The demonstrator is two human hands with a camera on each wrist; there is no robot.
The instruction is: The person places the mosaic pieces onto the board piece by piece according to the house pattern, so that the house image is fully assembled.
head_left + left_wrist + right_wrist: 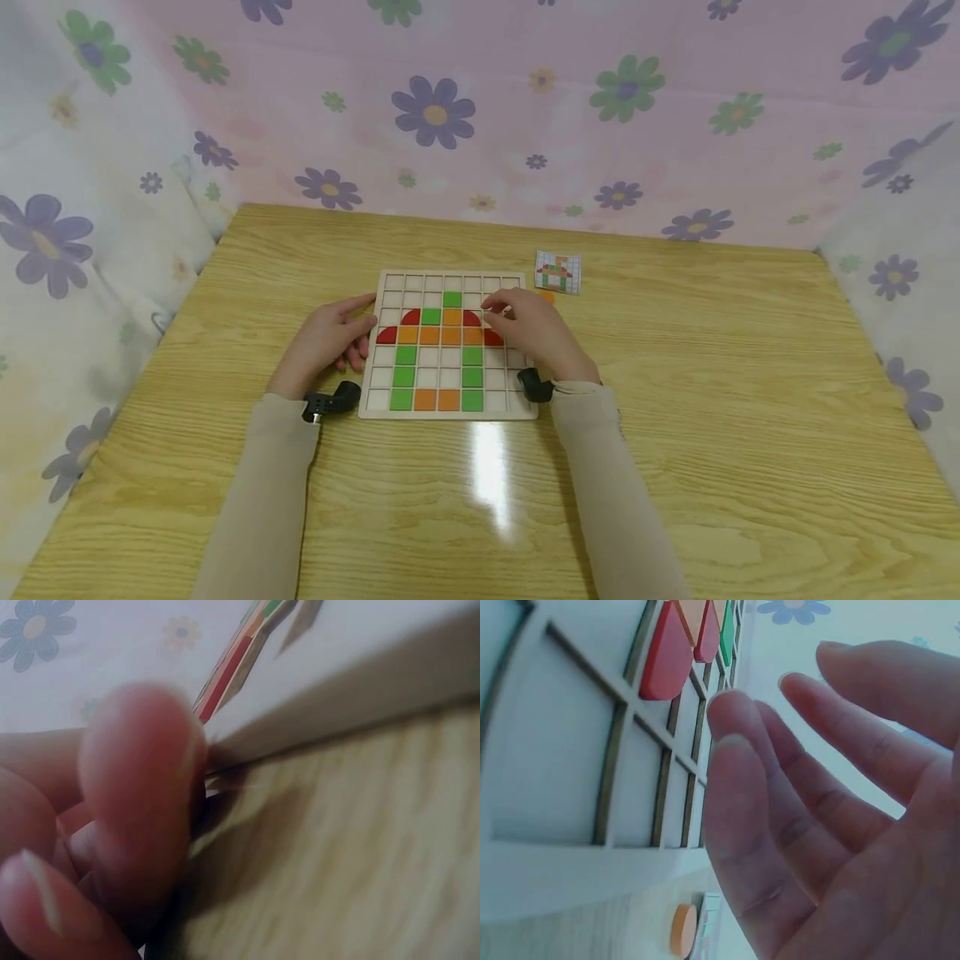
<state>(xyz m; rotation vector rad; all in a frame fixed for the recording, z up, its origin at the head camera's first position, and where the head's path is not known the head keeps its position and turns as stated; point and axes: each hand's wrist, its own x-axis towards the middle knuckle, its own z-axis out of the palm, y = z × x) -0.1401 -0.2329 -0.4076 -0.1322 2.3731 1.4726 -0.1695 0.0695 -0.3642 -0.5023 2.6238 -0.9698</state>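
A square wooden grid board (450,416) lies flat on the table. In its cells sit green squares (405,377), orange squares (430,335) and red rounded pieces (386,335), forming a house-like pattern. At the board's left edge rests my left hand (322,337), thumb and forefinger touching the rim, the other fingers loosely bent. My right hand (536,329) hovers over the board's right side with relaxed, slightly bent fingers. Nothing shows between them in the right wrist view, where a red rounded piece (667,656) lies in the grid close by.
A small pattern card (558,272) lies just beyond the board's upper right corner. Beside it on the table is a loose orange piece (548,297), partly hidden by my right hand in the head view. Flowered cloth (510,167) hangs behind the wooden table (750,400).
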